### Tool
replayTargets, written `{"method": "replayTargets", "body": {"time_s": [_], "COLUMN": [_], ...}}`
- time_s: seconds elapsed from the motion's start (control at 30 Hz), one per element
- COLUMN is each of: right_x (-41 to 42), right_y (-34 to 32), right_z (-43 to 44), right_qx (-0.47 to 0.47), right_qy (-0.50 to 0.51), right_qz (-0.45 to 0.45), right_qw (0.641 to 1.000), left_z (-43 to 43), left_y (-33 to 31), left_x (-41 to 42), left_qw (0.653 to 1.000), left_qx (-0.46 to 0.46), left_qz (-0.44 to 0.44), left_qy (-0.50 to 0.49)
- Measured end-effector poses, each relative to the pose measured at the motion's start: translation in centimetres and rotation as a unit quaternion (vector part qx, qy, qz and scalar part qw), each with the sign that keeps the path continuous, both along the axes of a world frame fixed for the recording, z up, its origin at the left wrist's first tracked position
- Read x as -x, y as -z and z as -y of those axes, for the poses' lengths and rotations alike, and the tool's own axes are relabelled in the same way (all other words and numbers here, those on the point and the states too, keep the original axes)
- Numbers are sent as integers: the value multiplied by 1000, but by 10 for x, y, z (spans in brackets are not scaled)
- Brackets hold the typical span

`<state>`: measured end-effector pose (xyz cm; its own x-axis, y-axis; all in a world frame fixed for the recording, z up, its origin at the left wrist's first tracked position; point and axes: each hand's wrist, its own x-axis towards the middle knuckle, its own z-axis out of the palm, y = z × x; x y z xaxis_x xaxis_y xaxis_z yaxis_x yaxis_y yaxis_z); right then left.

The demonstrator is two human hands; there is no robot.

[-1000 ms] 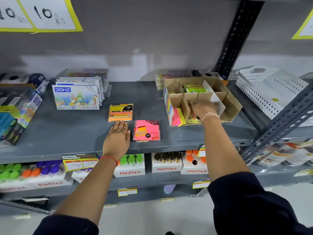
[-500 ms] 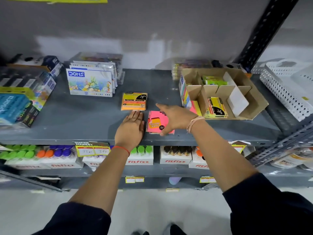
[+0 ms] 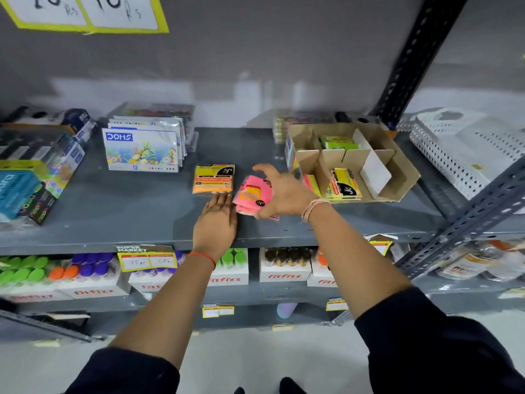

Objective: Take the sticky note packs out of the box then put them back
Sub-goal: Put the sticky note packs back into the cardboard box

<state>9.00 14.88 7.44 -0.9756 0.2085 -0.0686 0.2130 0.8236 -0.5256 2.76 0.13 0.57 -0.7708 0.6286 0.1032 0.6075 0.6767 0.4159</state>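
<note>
At the front edge of the grey metal shelf (image 3: 113, 223), the right hand (image 3: 284, 191) clutches a pink sticky note pack (image 3: 251, 196), a glossy square wrapped in film, tilted and lifted slightly off the shelf, with the forefinger stretched out above it. Just beside it, the left hand (image 3: 217, 223) lies flat and released, palm down on the painted steel, fingertips touching the lower edge of an orange sticky note pack (image 3: 213, 179) that rests flat with a yellow-and-black label. To the right sits the box (image 3: 403, 172), plain brown corrugated cardboard split by dividers into compartments: a yellow pack (image 3: 343, 184) leans in a front cell, green packs (image 3: 338, 143) stand in a rear one, and more pink and yellow packs (image 3: 311, 184) fill the left front cell. A white perforated plastic basket (image 3: 454, 149) lies further right.
</note>
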Motion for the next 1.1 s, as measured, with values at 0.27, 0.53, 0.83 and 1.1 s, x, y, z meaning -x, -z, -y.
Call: {"method": "replayTargets", "body": {"time_s": [0.27,0.53,0.83,1.1], "right_x": [-42,-38,-26,11], "right_y": [-51,-1,12,-49], "right_z": [-66,-109,-107,-73], "right_qx": [82,37,-27,-130], "right_qy": [293,461,424,200], "right_qz": [-198,-37,52,-30], "right_qw": [932,886,904,971], "left_z": [-39,-41,-41,-3], "left_y": [4,4,4,-5], "left_x": [-15,-19,-15,-11], "left_qw": [997,998,996,1000], "left_qx": [58,53,81,3], "left_qz": [16,-4,4,6], "left_qy": [48,35,40,-10]}}
